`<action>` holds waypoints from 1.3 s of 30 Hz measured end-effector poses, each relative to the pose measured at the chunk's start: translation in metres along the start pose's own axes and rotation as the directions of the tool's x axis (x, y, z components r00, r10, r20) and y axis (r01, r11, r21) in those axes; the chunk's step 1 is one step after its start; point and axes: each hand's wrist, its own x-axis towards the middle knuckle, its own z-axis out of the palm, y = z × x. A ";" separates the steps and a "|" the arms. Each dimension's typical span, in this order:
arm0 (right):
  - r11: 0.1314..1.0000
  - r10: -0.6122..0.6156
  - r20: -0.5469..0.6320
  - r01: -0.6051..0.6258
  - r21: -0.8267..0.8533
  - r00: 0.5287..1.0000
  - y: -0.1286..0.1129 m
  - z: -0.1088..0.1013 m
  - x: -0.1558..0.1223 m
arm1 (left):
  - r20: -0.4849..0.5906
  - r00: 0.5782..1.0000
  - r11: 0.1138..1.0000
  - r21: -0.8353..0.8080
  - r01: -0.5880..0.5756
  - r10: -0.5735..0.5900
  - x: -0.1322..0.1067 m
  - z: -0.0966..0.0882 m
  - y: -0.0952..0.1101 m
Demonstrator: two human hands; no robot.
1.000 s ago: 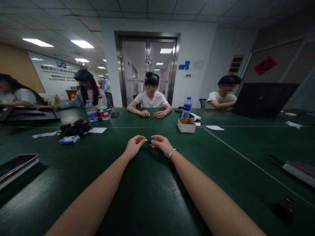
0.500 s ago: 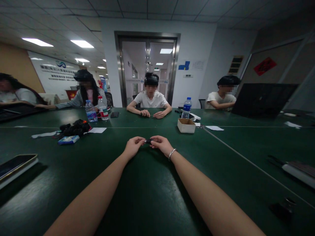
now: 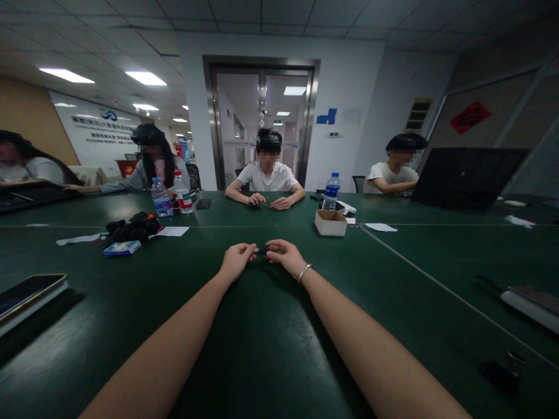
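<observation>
Above the green table (image 3: pixel 262 326), a small black piece with a silvery end (image 3: pixel 262 250) lies sideways between my two hands; its exact kind is too small to tell. My left hand (image 3: pixel 236 260) pinches the silvery end with thumb and forefinger. From the other side, the fingertips of my right hand (image 3: pixel 283 256) close on the black end. A silver bracelet (image 3: pixel 305 273) circles my right wrist.
A small open box (image 3: pixel 331 227) stands beyond my right hand, near a water bottle (image 3: pixel 332 189). Left are a blue packet (image 3: pixel 121 248), a black bundle (image 3: pixel 133 227), two bottles and a phone (image 3: pixel 32 294). Co-workers sit around the table; the one opposite (image 3: pixel 267 174) handles a small item.
My hands have shifted very slightly, the left one a little leftward, and more of the black piece shows between them. The co-worker opposite has moved their fingers a bit.
</observation>
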 end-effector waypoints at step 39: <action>0.996 -0.071 -0.046 0.069 -0.051 0.996 0.000 0.004 0.000 | -0.043 0.990 0.991 0.006 -0.136 0.136 0.001 -0.001 -0.005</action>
